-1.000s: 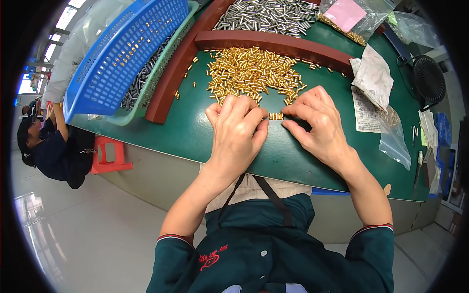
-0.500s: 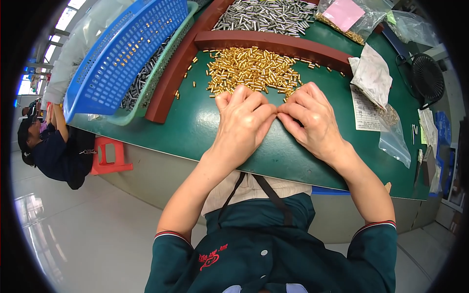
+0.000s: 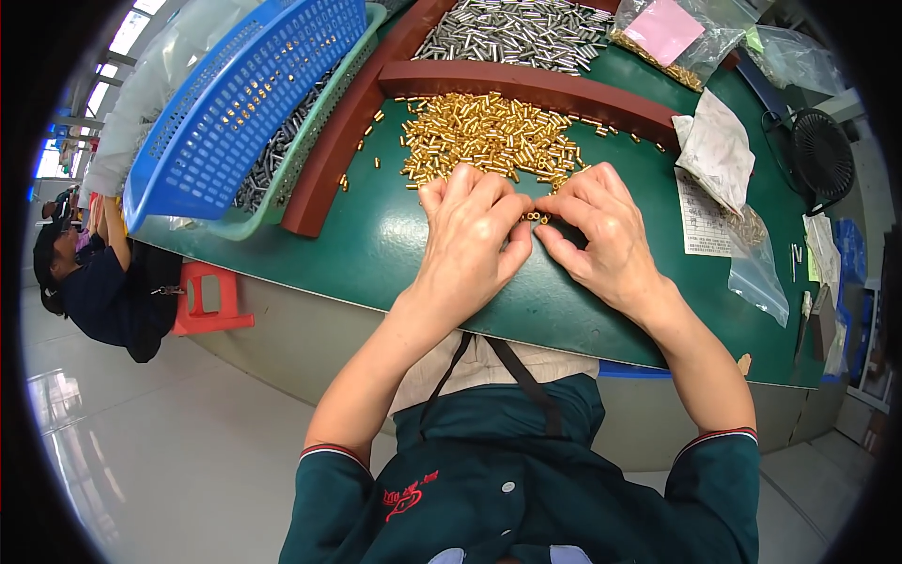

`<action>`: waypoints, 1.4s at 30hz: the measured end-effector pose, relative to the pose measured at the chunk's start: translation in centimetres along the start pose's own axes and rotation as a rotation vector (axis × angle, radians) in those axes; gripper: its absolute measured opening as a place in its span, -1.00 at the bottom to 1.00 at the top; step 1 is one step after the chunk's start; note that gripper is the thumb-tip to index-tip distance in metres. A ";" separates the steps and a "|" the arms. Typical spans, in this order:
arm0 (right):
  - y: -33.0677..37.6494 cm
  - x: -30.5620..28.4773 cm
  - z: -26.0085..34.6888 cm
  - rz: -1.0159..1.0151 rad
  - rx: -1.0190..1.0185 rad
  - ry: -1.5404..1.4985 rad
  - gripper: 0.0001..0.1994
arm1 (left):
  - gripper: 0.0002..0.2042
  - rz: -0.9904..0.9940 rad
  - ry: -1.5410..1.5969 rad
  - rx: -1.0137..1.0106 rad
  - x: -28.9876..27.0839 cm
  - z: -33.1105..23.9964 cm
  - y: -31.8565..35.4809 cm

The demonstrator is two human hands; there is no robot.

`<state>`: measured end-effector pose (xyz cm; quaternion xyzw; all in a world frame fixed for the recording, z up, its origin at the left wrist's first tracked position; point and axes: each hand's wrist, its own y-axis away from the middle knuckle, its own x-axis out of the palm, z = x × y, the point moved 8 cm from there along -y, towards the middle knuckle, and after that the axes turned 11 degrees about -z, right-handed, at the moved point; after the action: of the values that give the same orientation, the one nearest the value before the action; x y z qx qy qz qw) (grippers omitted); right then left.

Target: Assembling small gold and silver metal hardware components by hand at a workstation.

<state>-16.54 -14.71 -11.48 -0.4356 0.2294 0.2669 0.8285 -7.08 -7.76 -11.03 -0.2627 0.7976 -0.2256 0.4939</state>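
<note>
My left hand (image 3: 473, 228) and my right hand (image 3: 601, 237) meet over the green tabletop, fingers curled toward each other. A short row of small brass sleeves (image 3: 535, 217), open ends showing, sits between their fingertips, and both hands grip it from the sides. Both thumbs stand a little below the row. How far the row runs into each hand is hidden by the fingers. Just beyond my fingertips lies a heap of loose brass sleeves (image 3: 489, 132), a few strays scattered at its edges.
Red-brown strips (image 3: 526, 85) fence the heap; silver pins (image 3: 512, 36) lie behind. A blue basket (image 3: 249, 117) leans in a green basket (image 3: 282, 202) at left. At right are a cloth (image 3: 716, 146), a plastic bag (image 3: 759, 282) and a black fan (image 3: 822, 150). A person (image 3: 103, 282) sits far left.
My thumbs have dropped away from the fingertips, and the row of brass sleeves now shows between my hands. The arms have hardly moved.
</note>
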 end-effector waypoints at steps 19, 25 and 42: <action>-0.2 0.4 -0.4 -0.028 -0.005 0.020 -0.88 | -0.88 0.033 -0.057 0.146 0.1 -0.3 -0.3; -0.3 -0.3 -1.8 -0.034 0.310 -0.336 -0.94 | -0.88 -0.064 0.040 0.068 -1.1 -0.7 -0.7; 2.1 2.6 -3.1 0.158 1.111 -1.524 -0.78 | -0.86 0.301 1.929 -1.401 3.6 0.3 2.4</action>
<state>-16.41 -15.68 -15.89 0.3295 -0.2507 0.3876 0.8236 -8.61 -8.24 -15.05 -0.1012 0.8112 0.2133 -0.5350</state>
